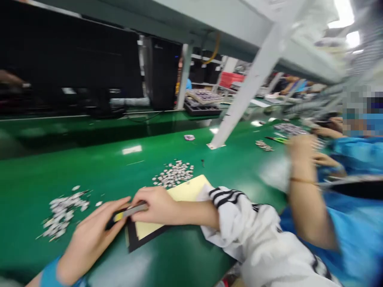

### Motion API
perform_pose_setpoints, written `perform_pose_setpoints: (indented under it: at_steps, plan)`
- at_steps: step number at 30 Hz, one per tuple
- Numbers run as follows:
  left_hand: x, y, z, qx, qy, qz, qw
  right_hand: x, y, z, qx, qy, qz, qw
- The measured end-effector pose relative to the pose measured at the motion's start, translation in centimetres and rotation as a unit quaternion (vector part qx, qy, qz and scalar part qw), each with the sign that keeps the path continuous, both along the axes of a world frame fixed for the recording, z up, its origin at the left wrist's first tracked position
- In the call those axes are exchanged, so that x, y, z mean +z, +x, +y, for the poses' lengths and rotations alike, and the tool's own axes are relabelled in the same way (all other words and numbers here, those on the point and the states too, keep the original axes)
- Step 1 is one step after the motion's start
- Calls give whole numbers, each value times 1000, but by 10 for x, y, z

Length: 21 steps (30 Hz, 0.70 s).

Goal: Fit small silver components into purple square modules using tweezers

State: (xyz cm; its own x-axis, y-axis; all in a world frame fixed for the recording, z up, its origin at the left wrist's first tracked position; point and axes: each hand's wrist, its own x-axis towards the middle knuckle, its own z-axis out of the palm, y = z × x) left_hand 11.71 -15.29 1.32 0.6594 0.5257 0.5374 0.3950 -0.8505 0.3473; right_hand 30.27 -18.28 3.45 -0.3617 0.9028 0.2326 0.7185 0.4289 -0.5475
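My left hand (97, 233) is closed around the dark and yellow end of a small tool (131, 211), perhaps a cutter. At the tool's metallic end, the fingers of my right hand (157, 205) are pinched. Under my right hand and wrist lies a yellow sheet (188, 190) on a dark board (146, 238). Beyond the sheet is a heap of small pale pieces (175, 174). Another heap of thin whitish pieces (61, 215) lies left of my left hand. What the tool's tip touches is too blurred to tell.
A slanted white post (245, 99) stands on the green table (98, 149). Dark monitors (74, 56) line the back left. At the right, a person's blurred arm (308, 199) and blue clothing are close, near more small parts (263, 145). A small purple item (189, 137) lies mid-table.
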Motion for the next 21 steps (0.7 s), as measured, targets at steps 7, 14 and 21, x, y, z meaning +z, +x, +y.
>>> perform_pose_setpoints:
  at_steps: [7,14,21]
  plan:
    - [51,-16,35,77,-48,138,986,36,38,21,-91,-22,-167,982]
    - [73,-46,56,103,-157,273,944,42,45,27,-141,-103,-279,944]
    - [44,-21,46,75,-128,291,945,18,9,2,35,-93,-243,965]
